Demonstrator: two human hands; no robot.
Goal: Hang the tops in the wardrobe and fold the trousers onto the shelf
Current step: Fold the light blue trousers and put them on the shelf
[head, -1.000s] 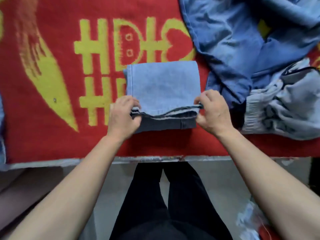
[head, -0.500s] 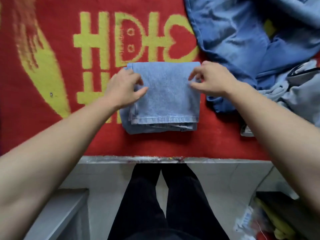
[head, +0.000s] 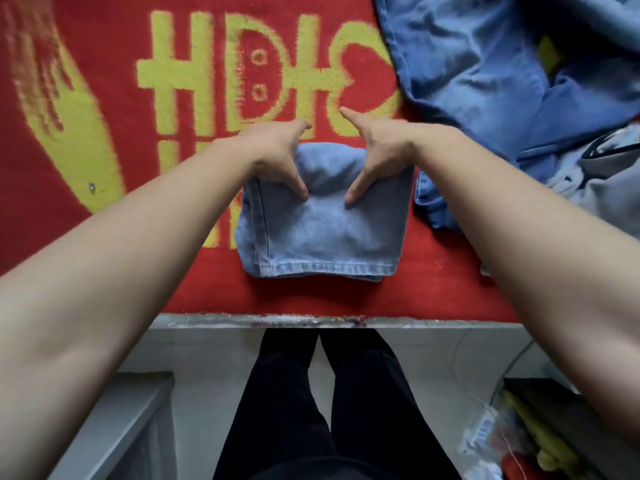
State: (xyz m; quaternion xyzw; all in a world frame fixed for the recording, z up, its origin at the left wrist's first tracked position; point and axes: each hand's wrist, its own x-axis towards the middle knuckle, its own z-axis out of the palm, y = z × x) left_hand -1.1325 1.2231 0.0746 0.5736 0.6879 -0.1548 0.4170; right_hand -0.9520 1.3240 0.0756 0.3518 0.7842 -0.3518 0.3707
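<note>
While the left hand (head: 277,157) and the right hand (head: 381,154) pressed the folded jeans (head: 322,233) with straight fingers, shelving them and the other clothes (head: 485,81) seemed left to do.

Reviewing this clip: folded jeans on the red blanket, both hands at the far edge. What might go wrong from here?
1. The left hand and right hand only press their thumbs on the folded jeans near the far edge. If the bundle is lifted from there, the near layers may sag and unfold.
2. The blue clothes heap lies close beside the jeans' right side, so a loose edge could snag and get dragged along.
</note>
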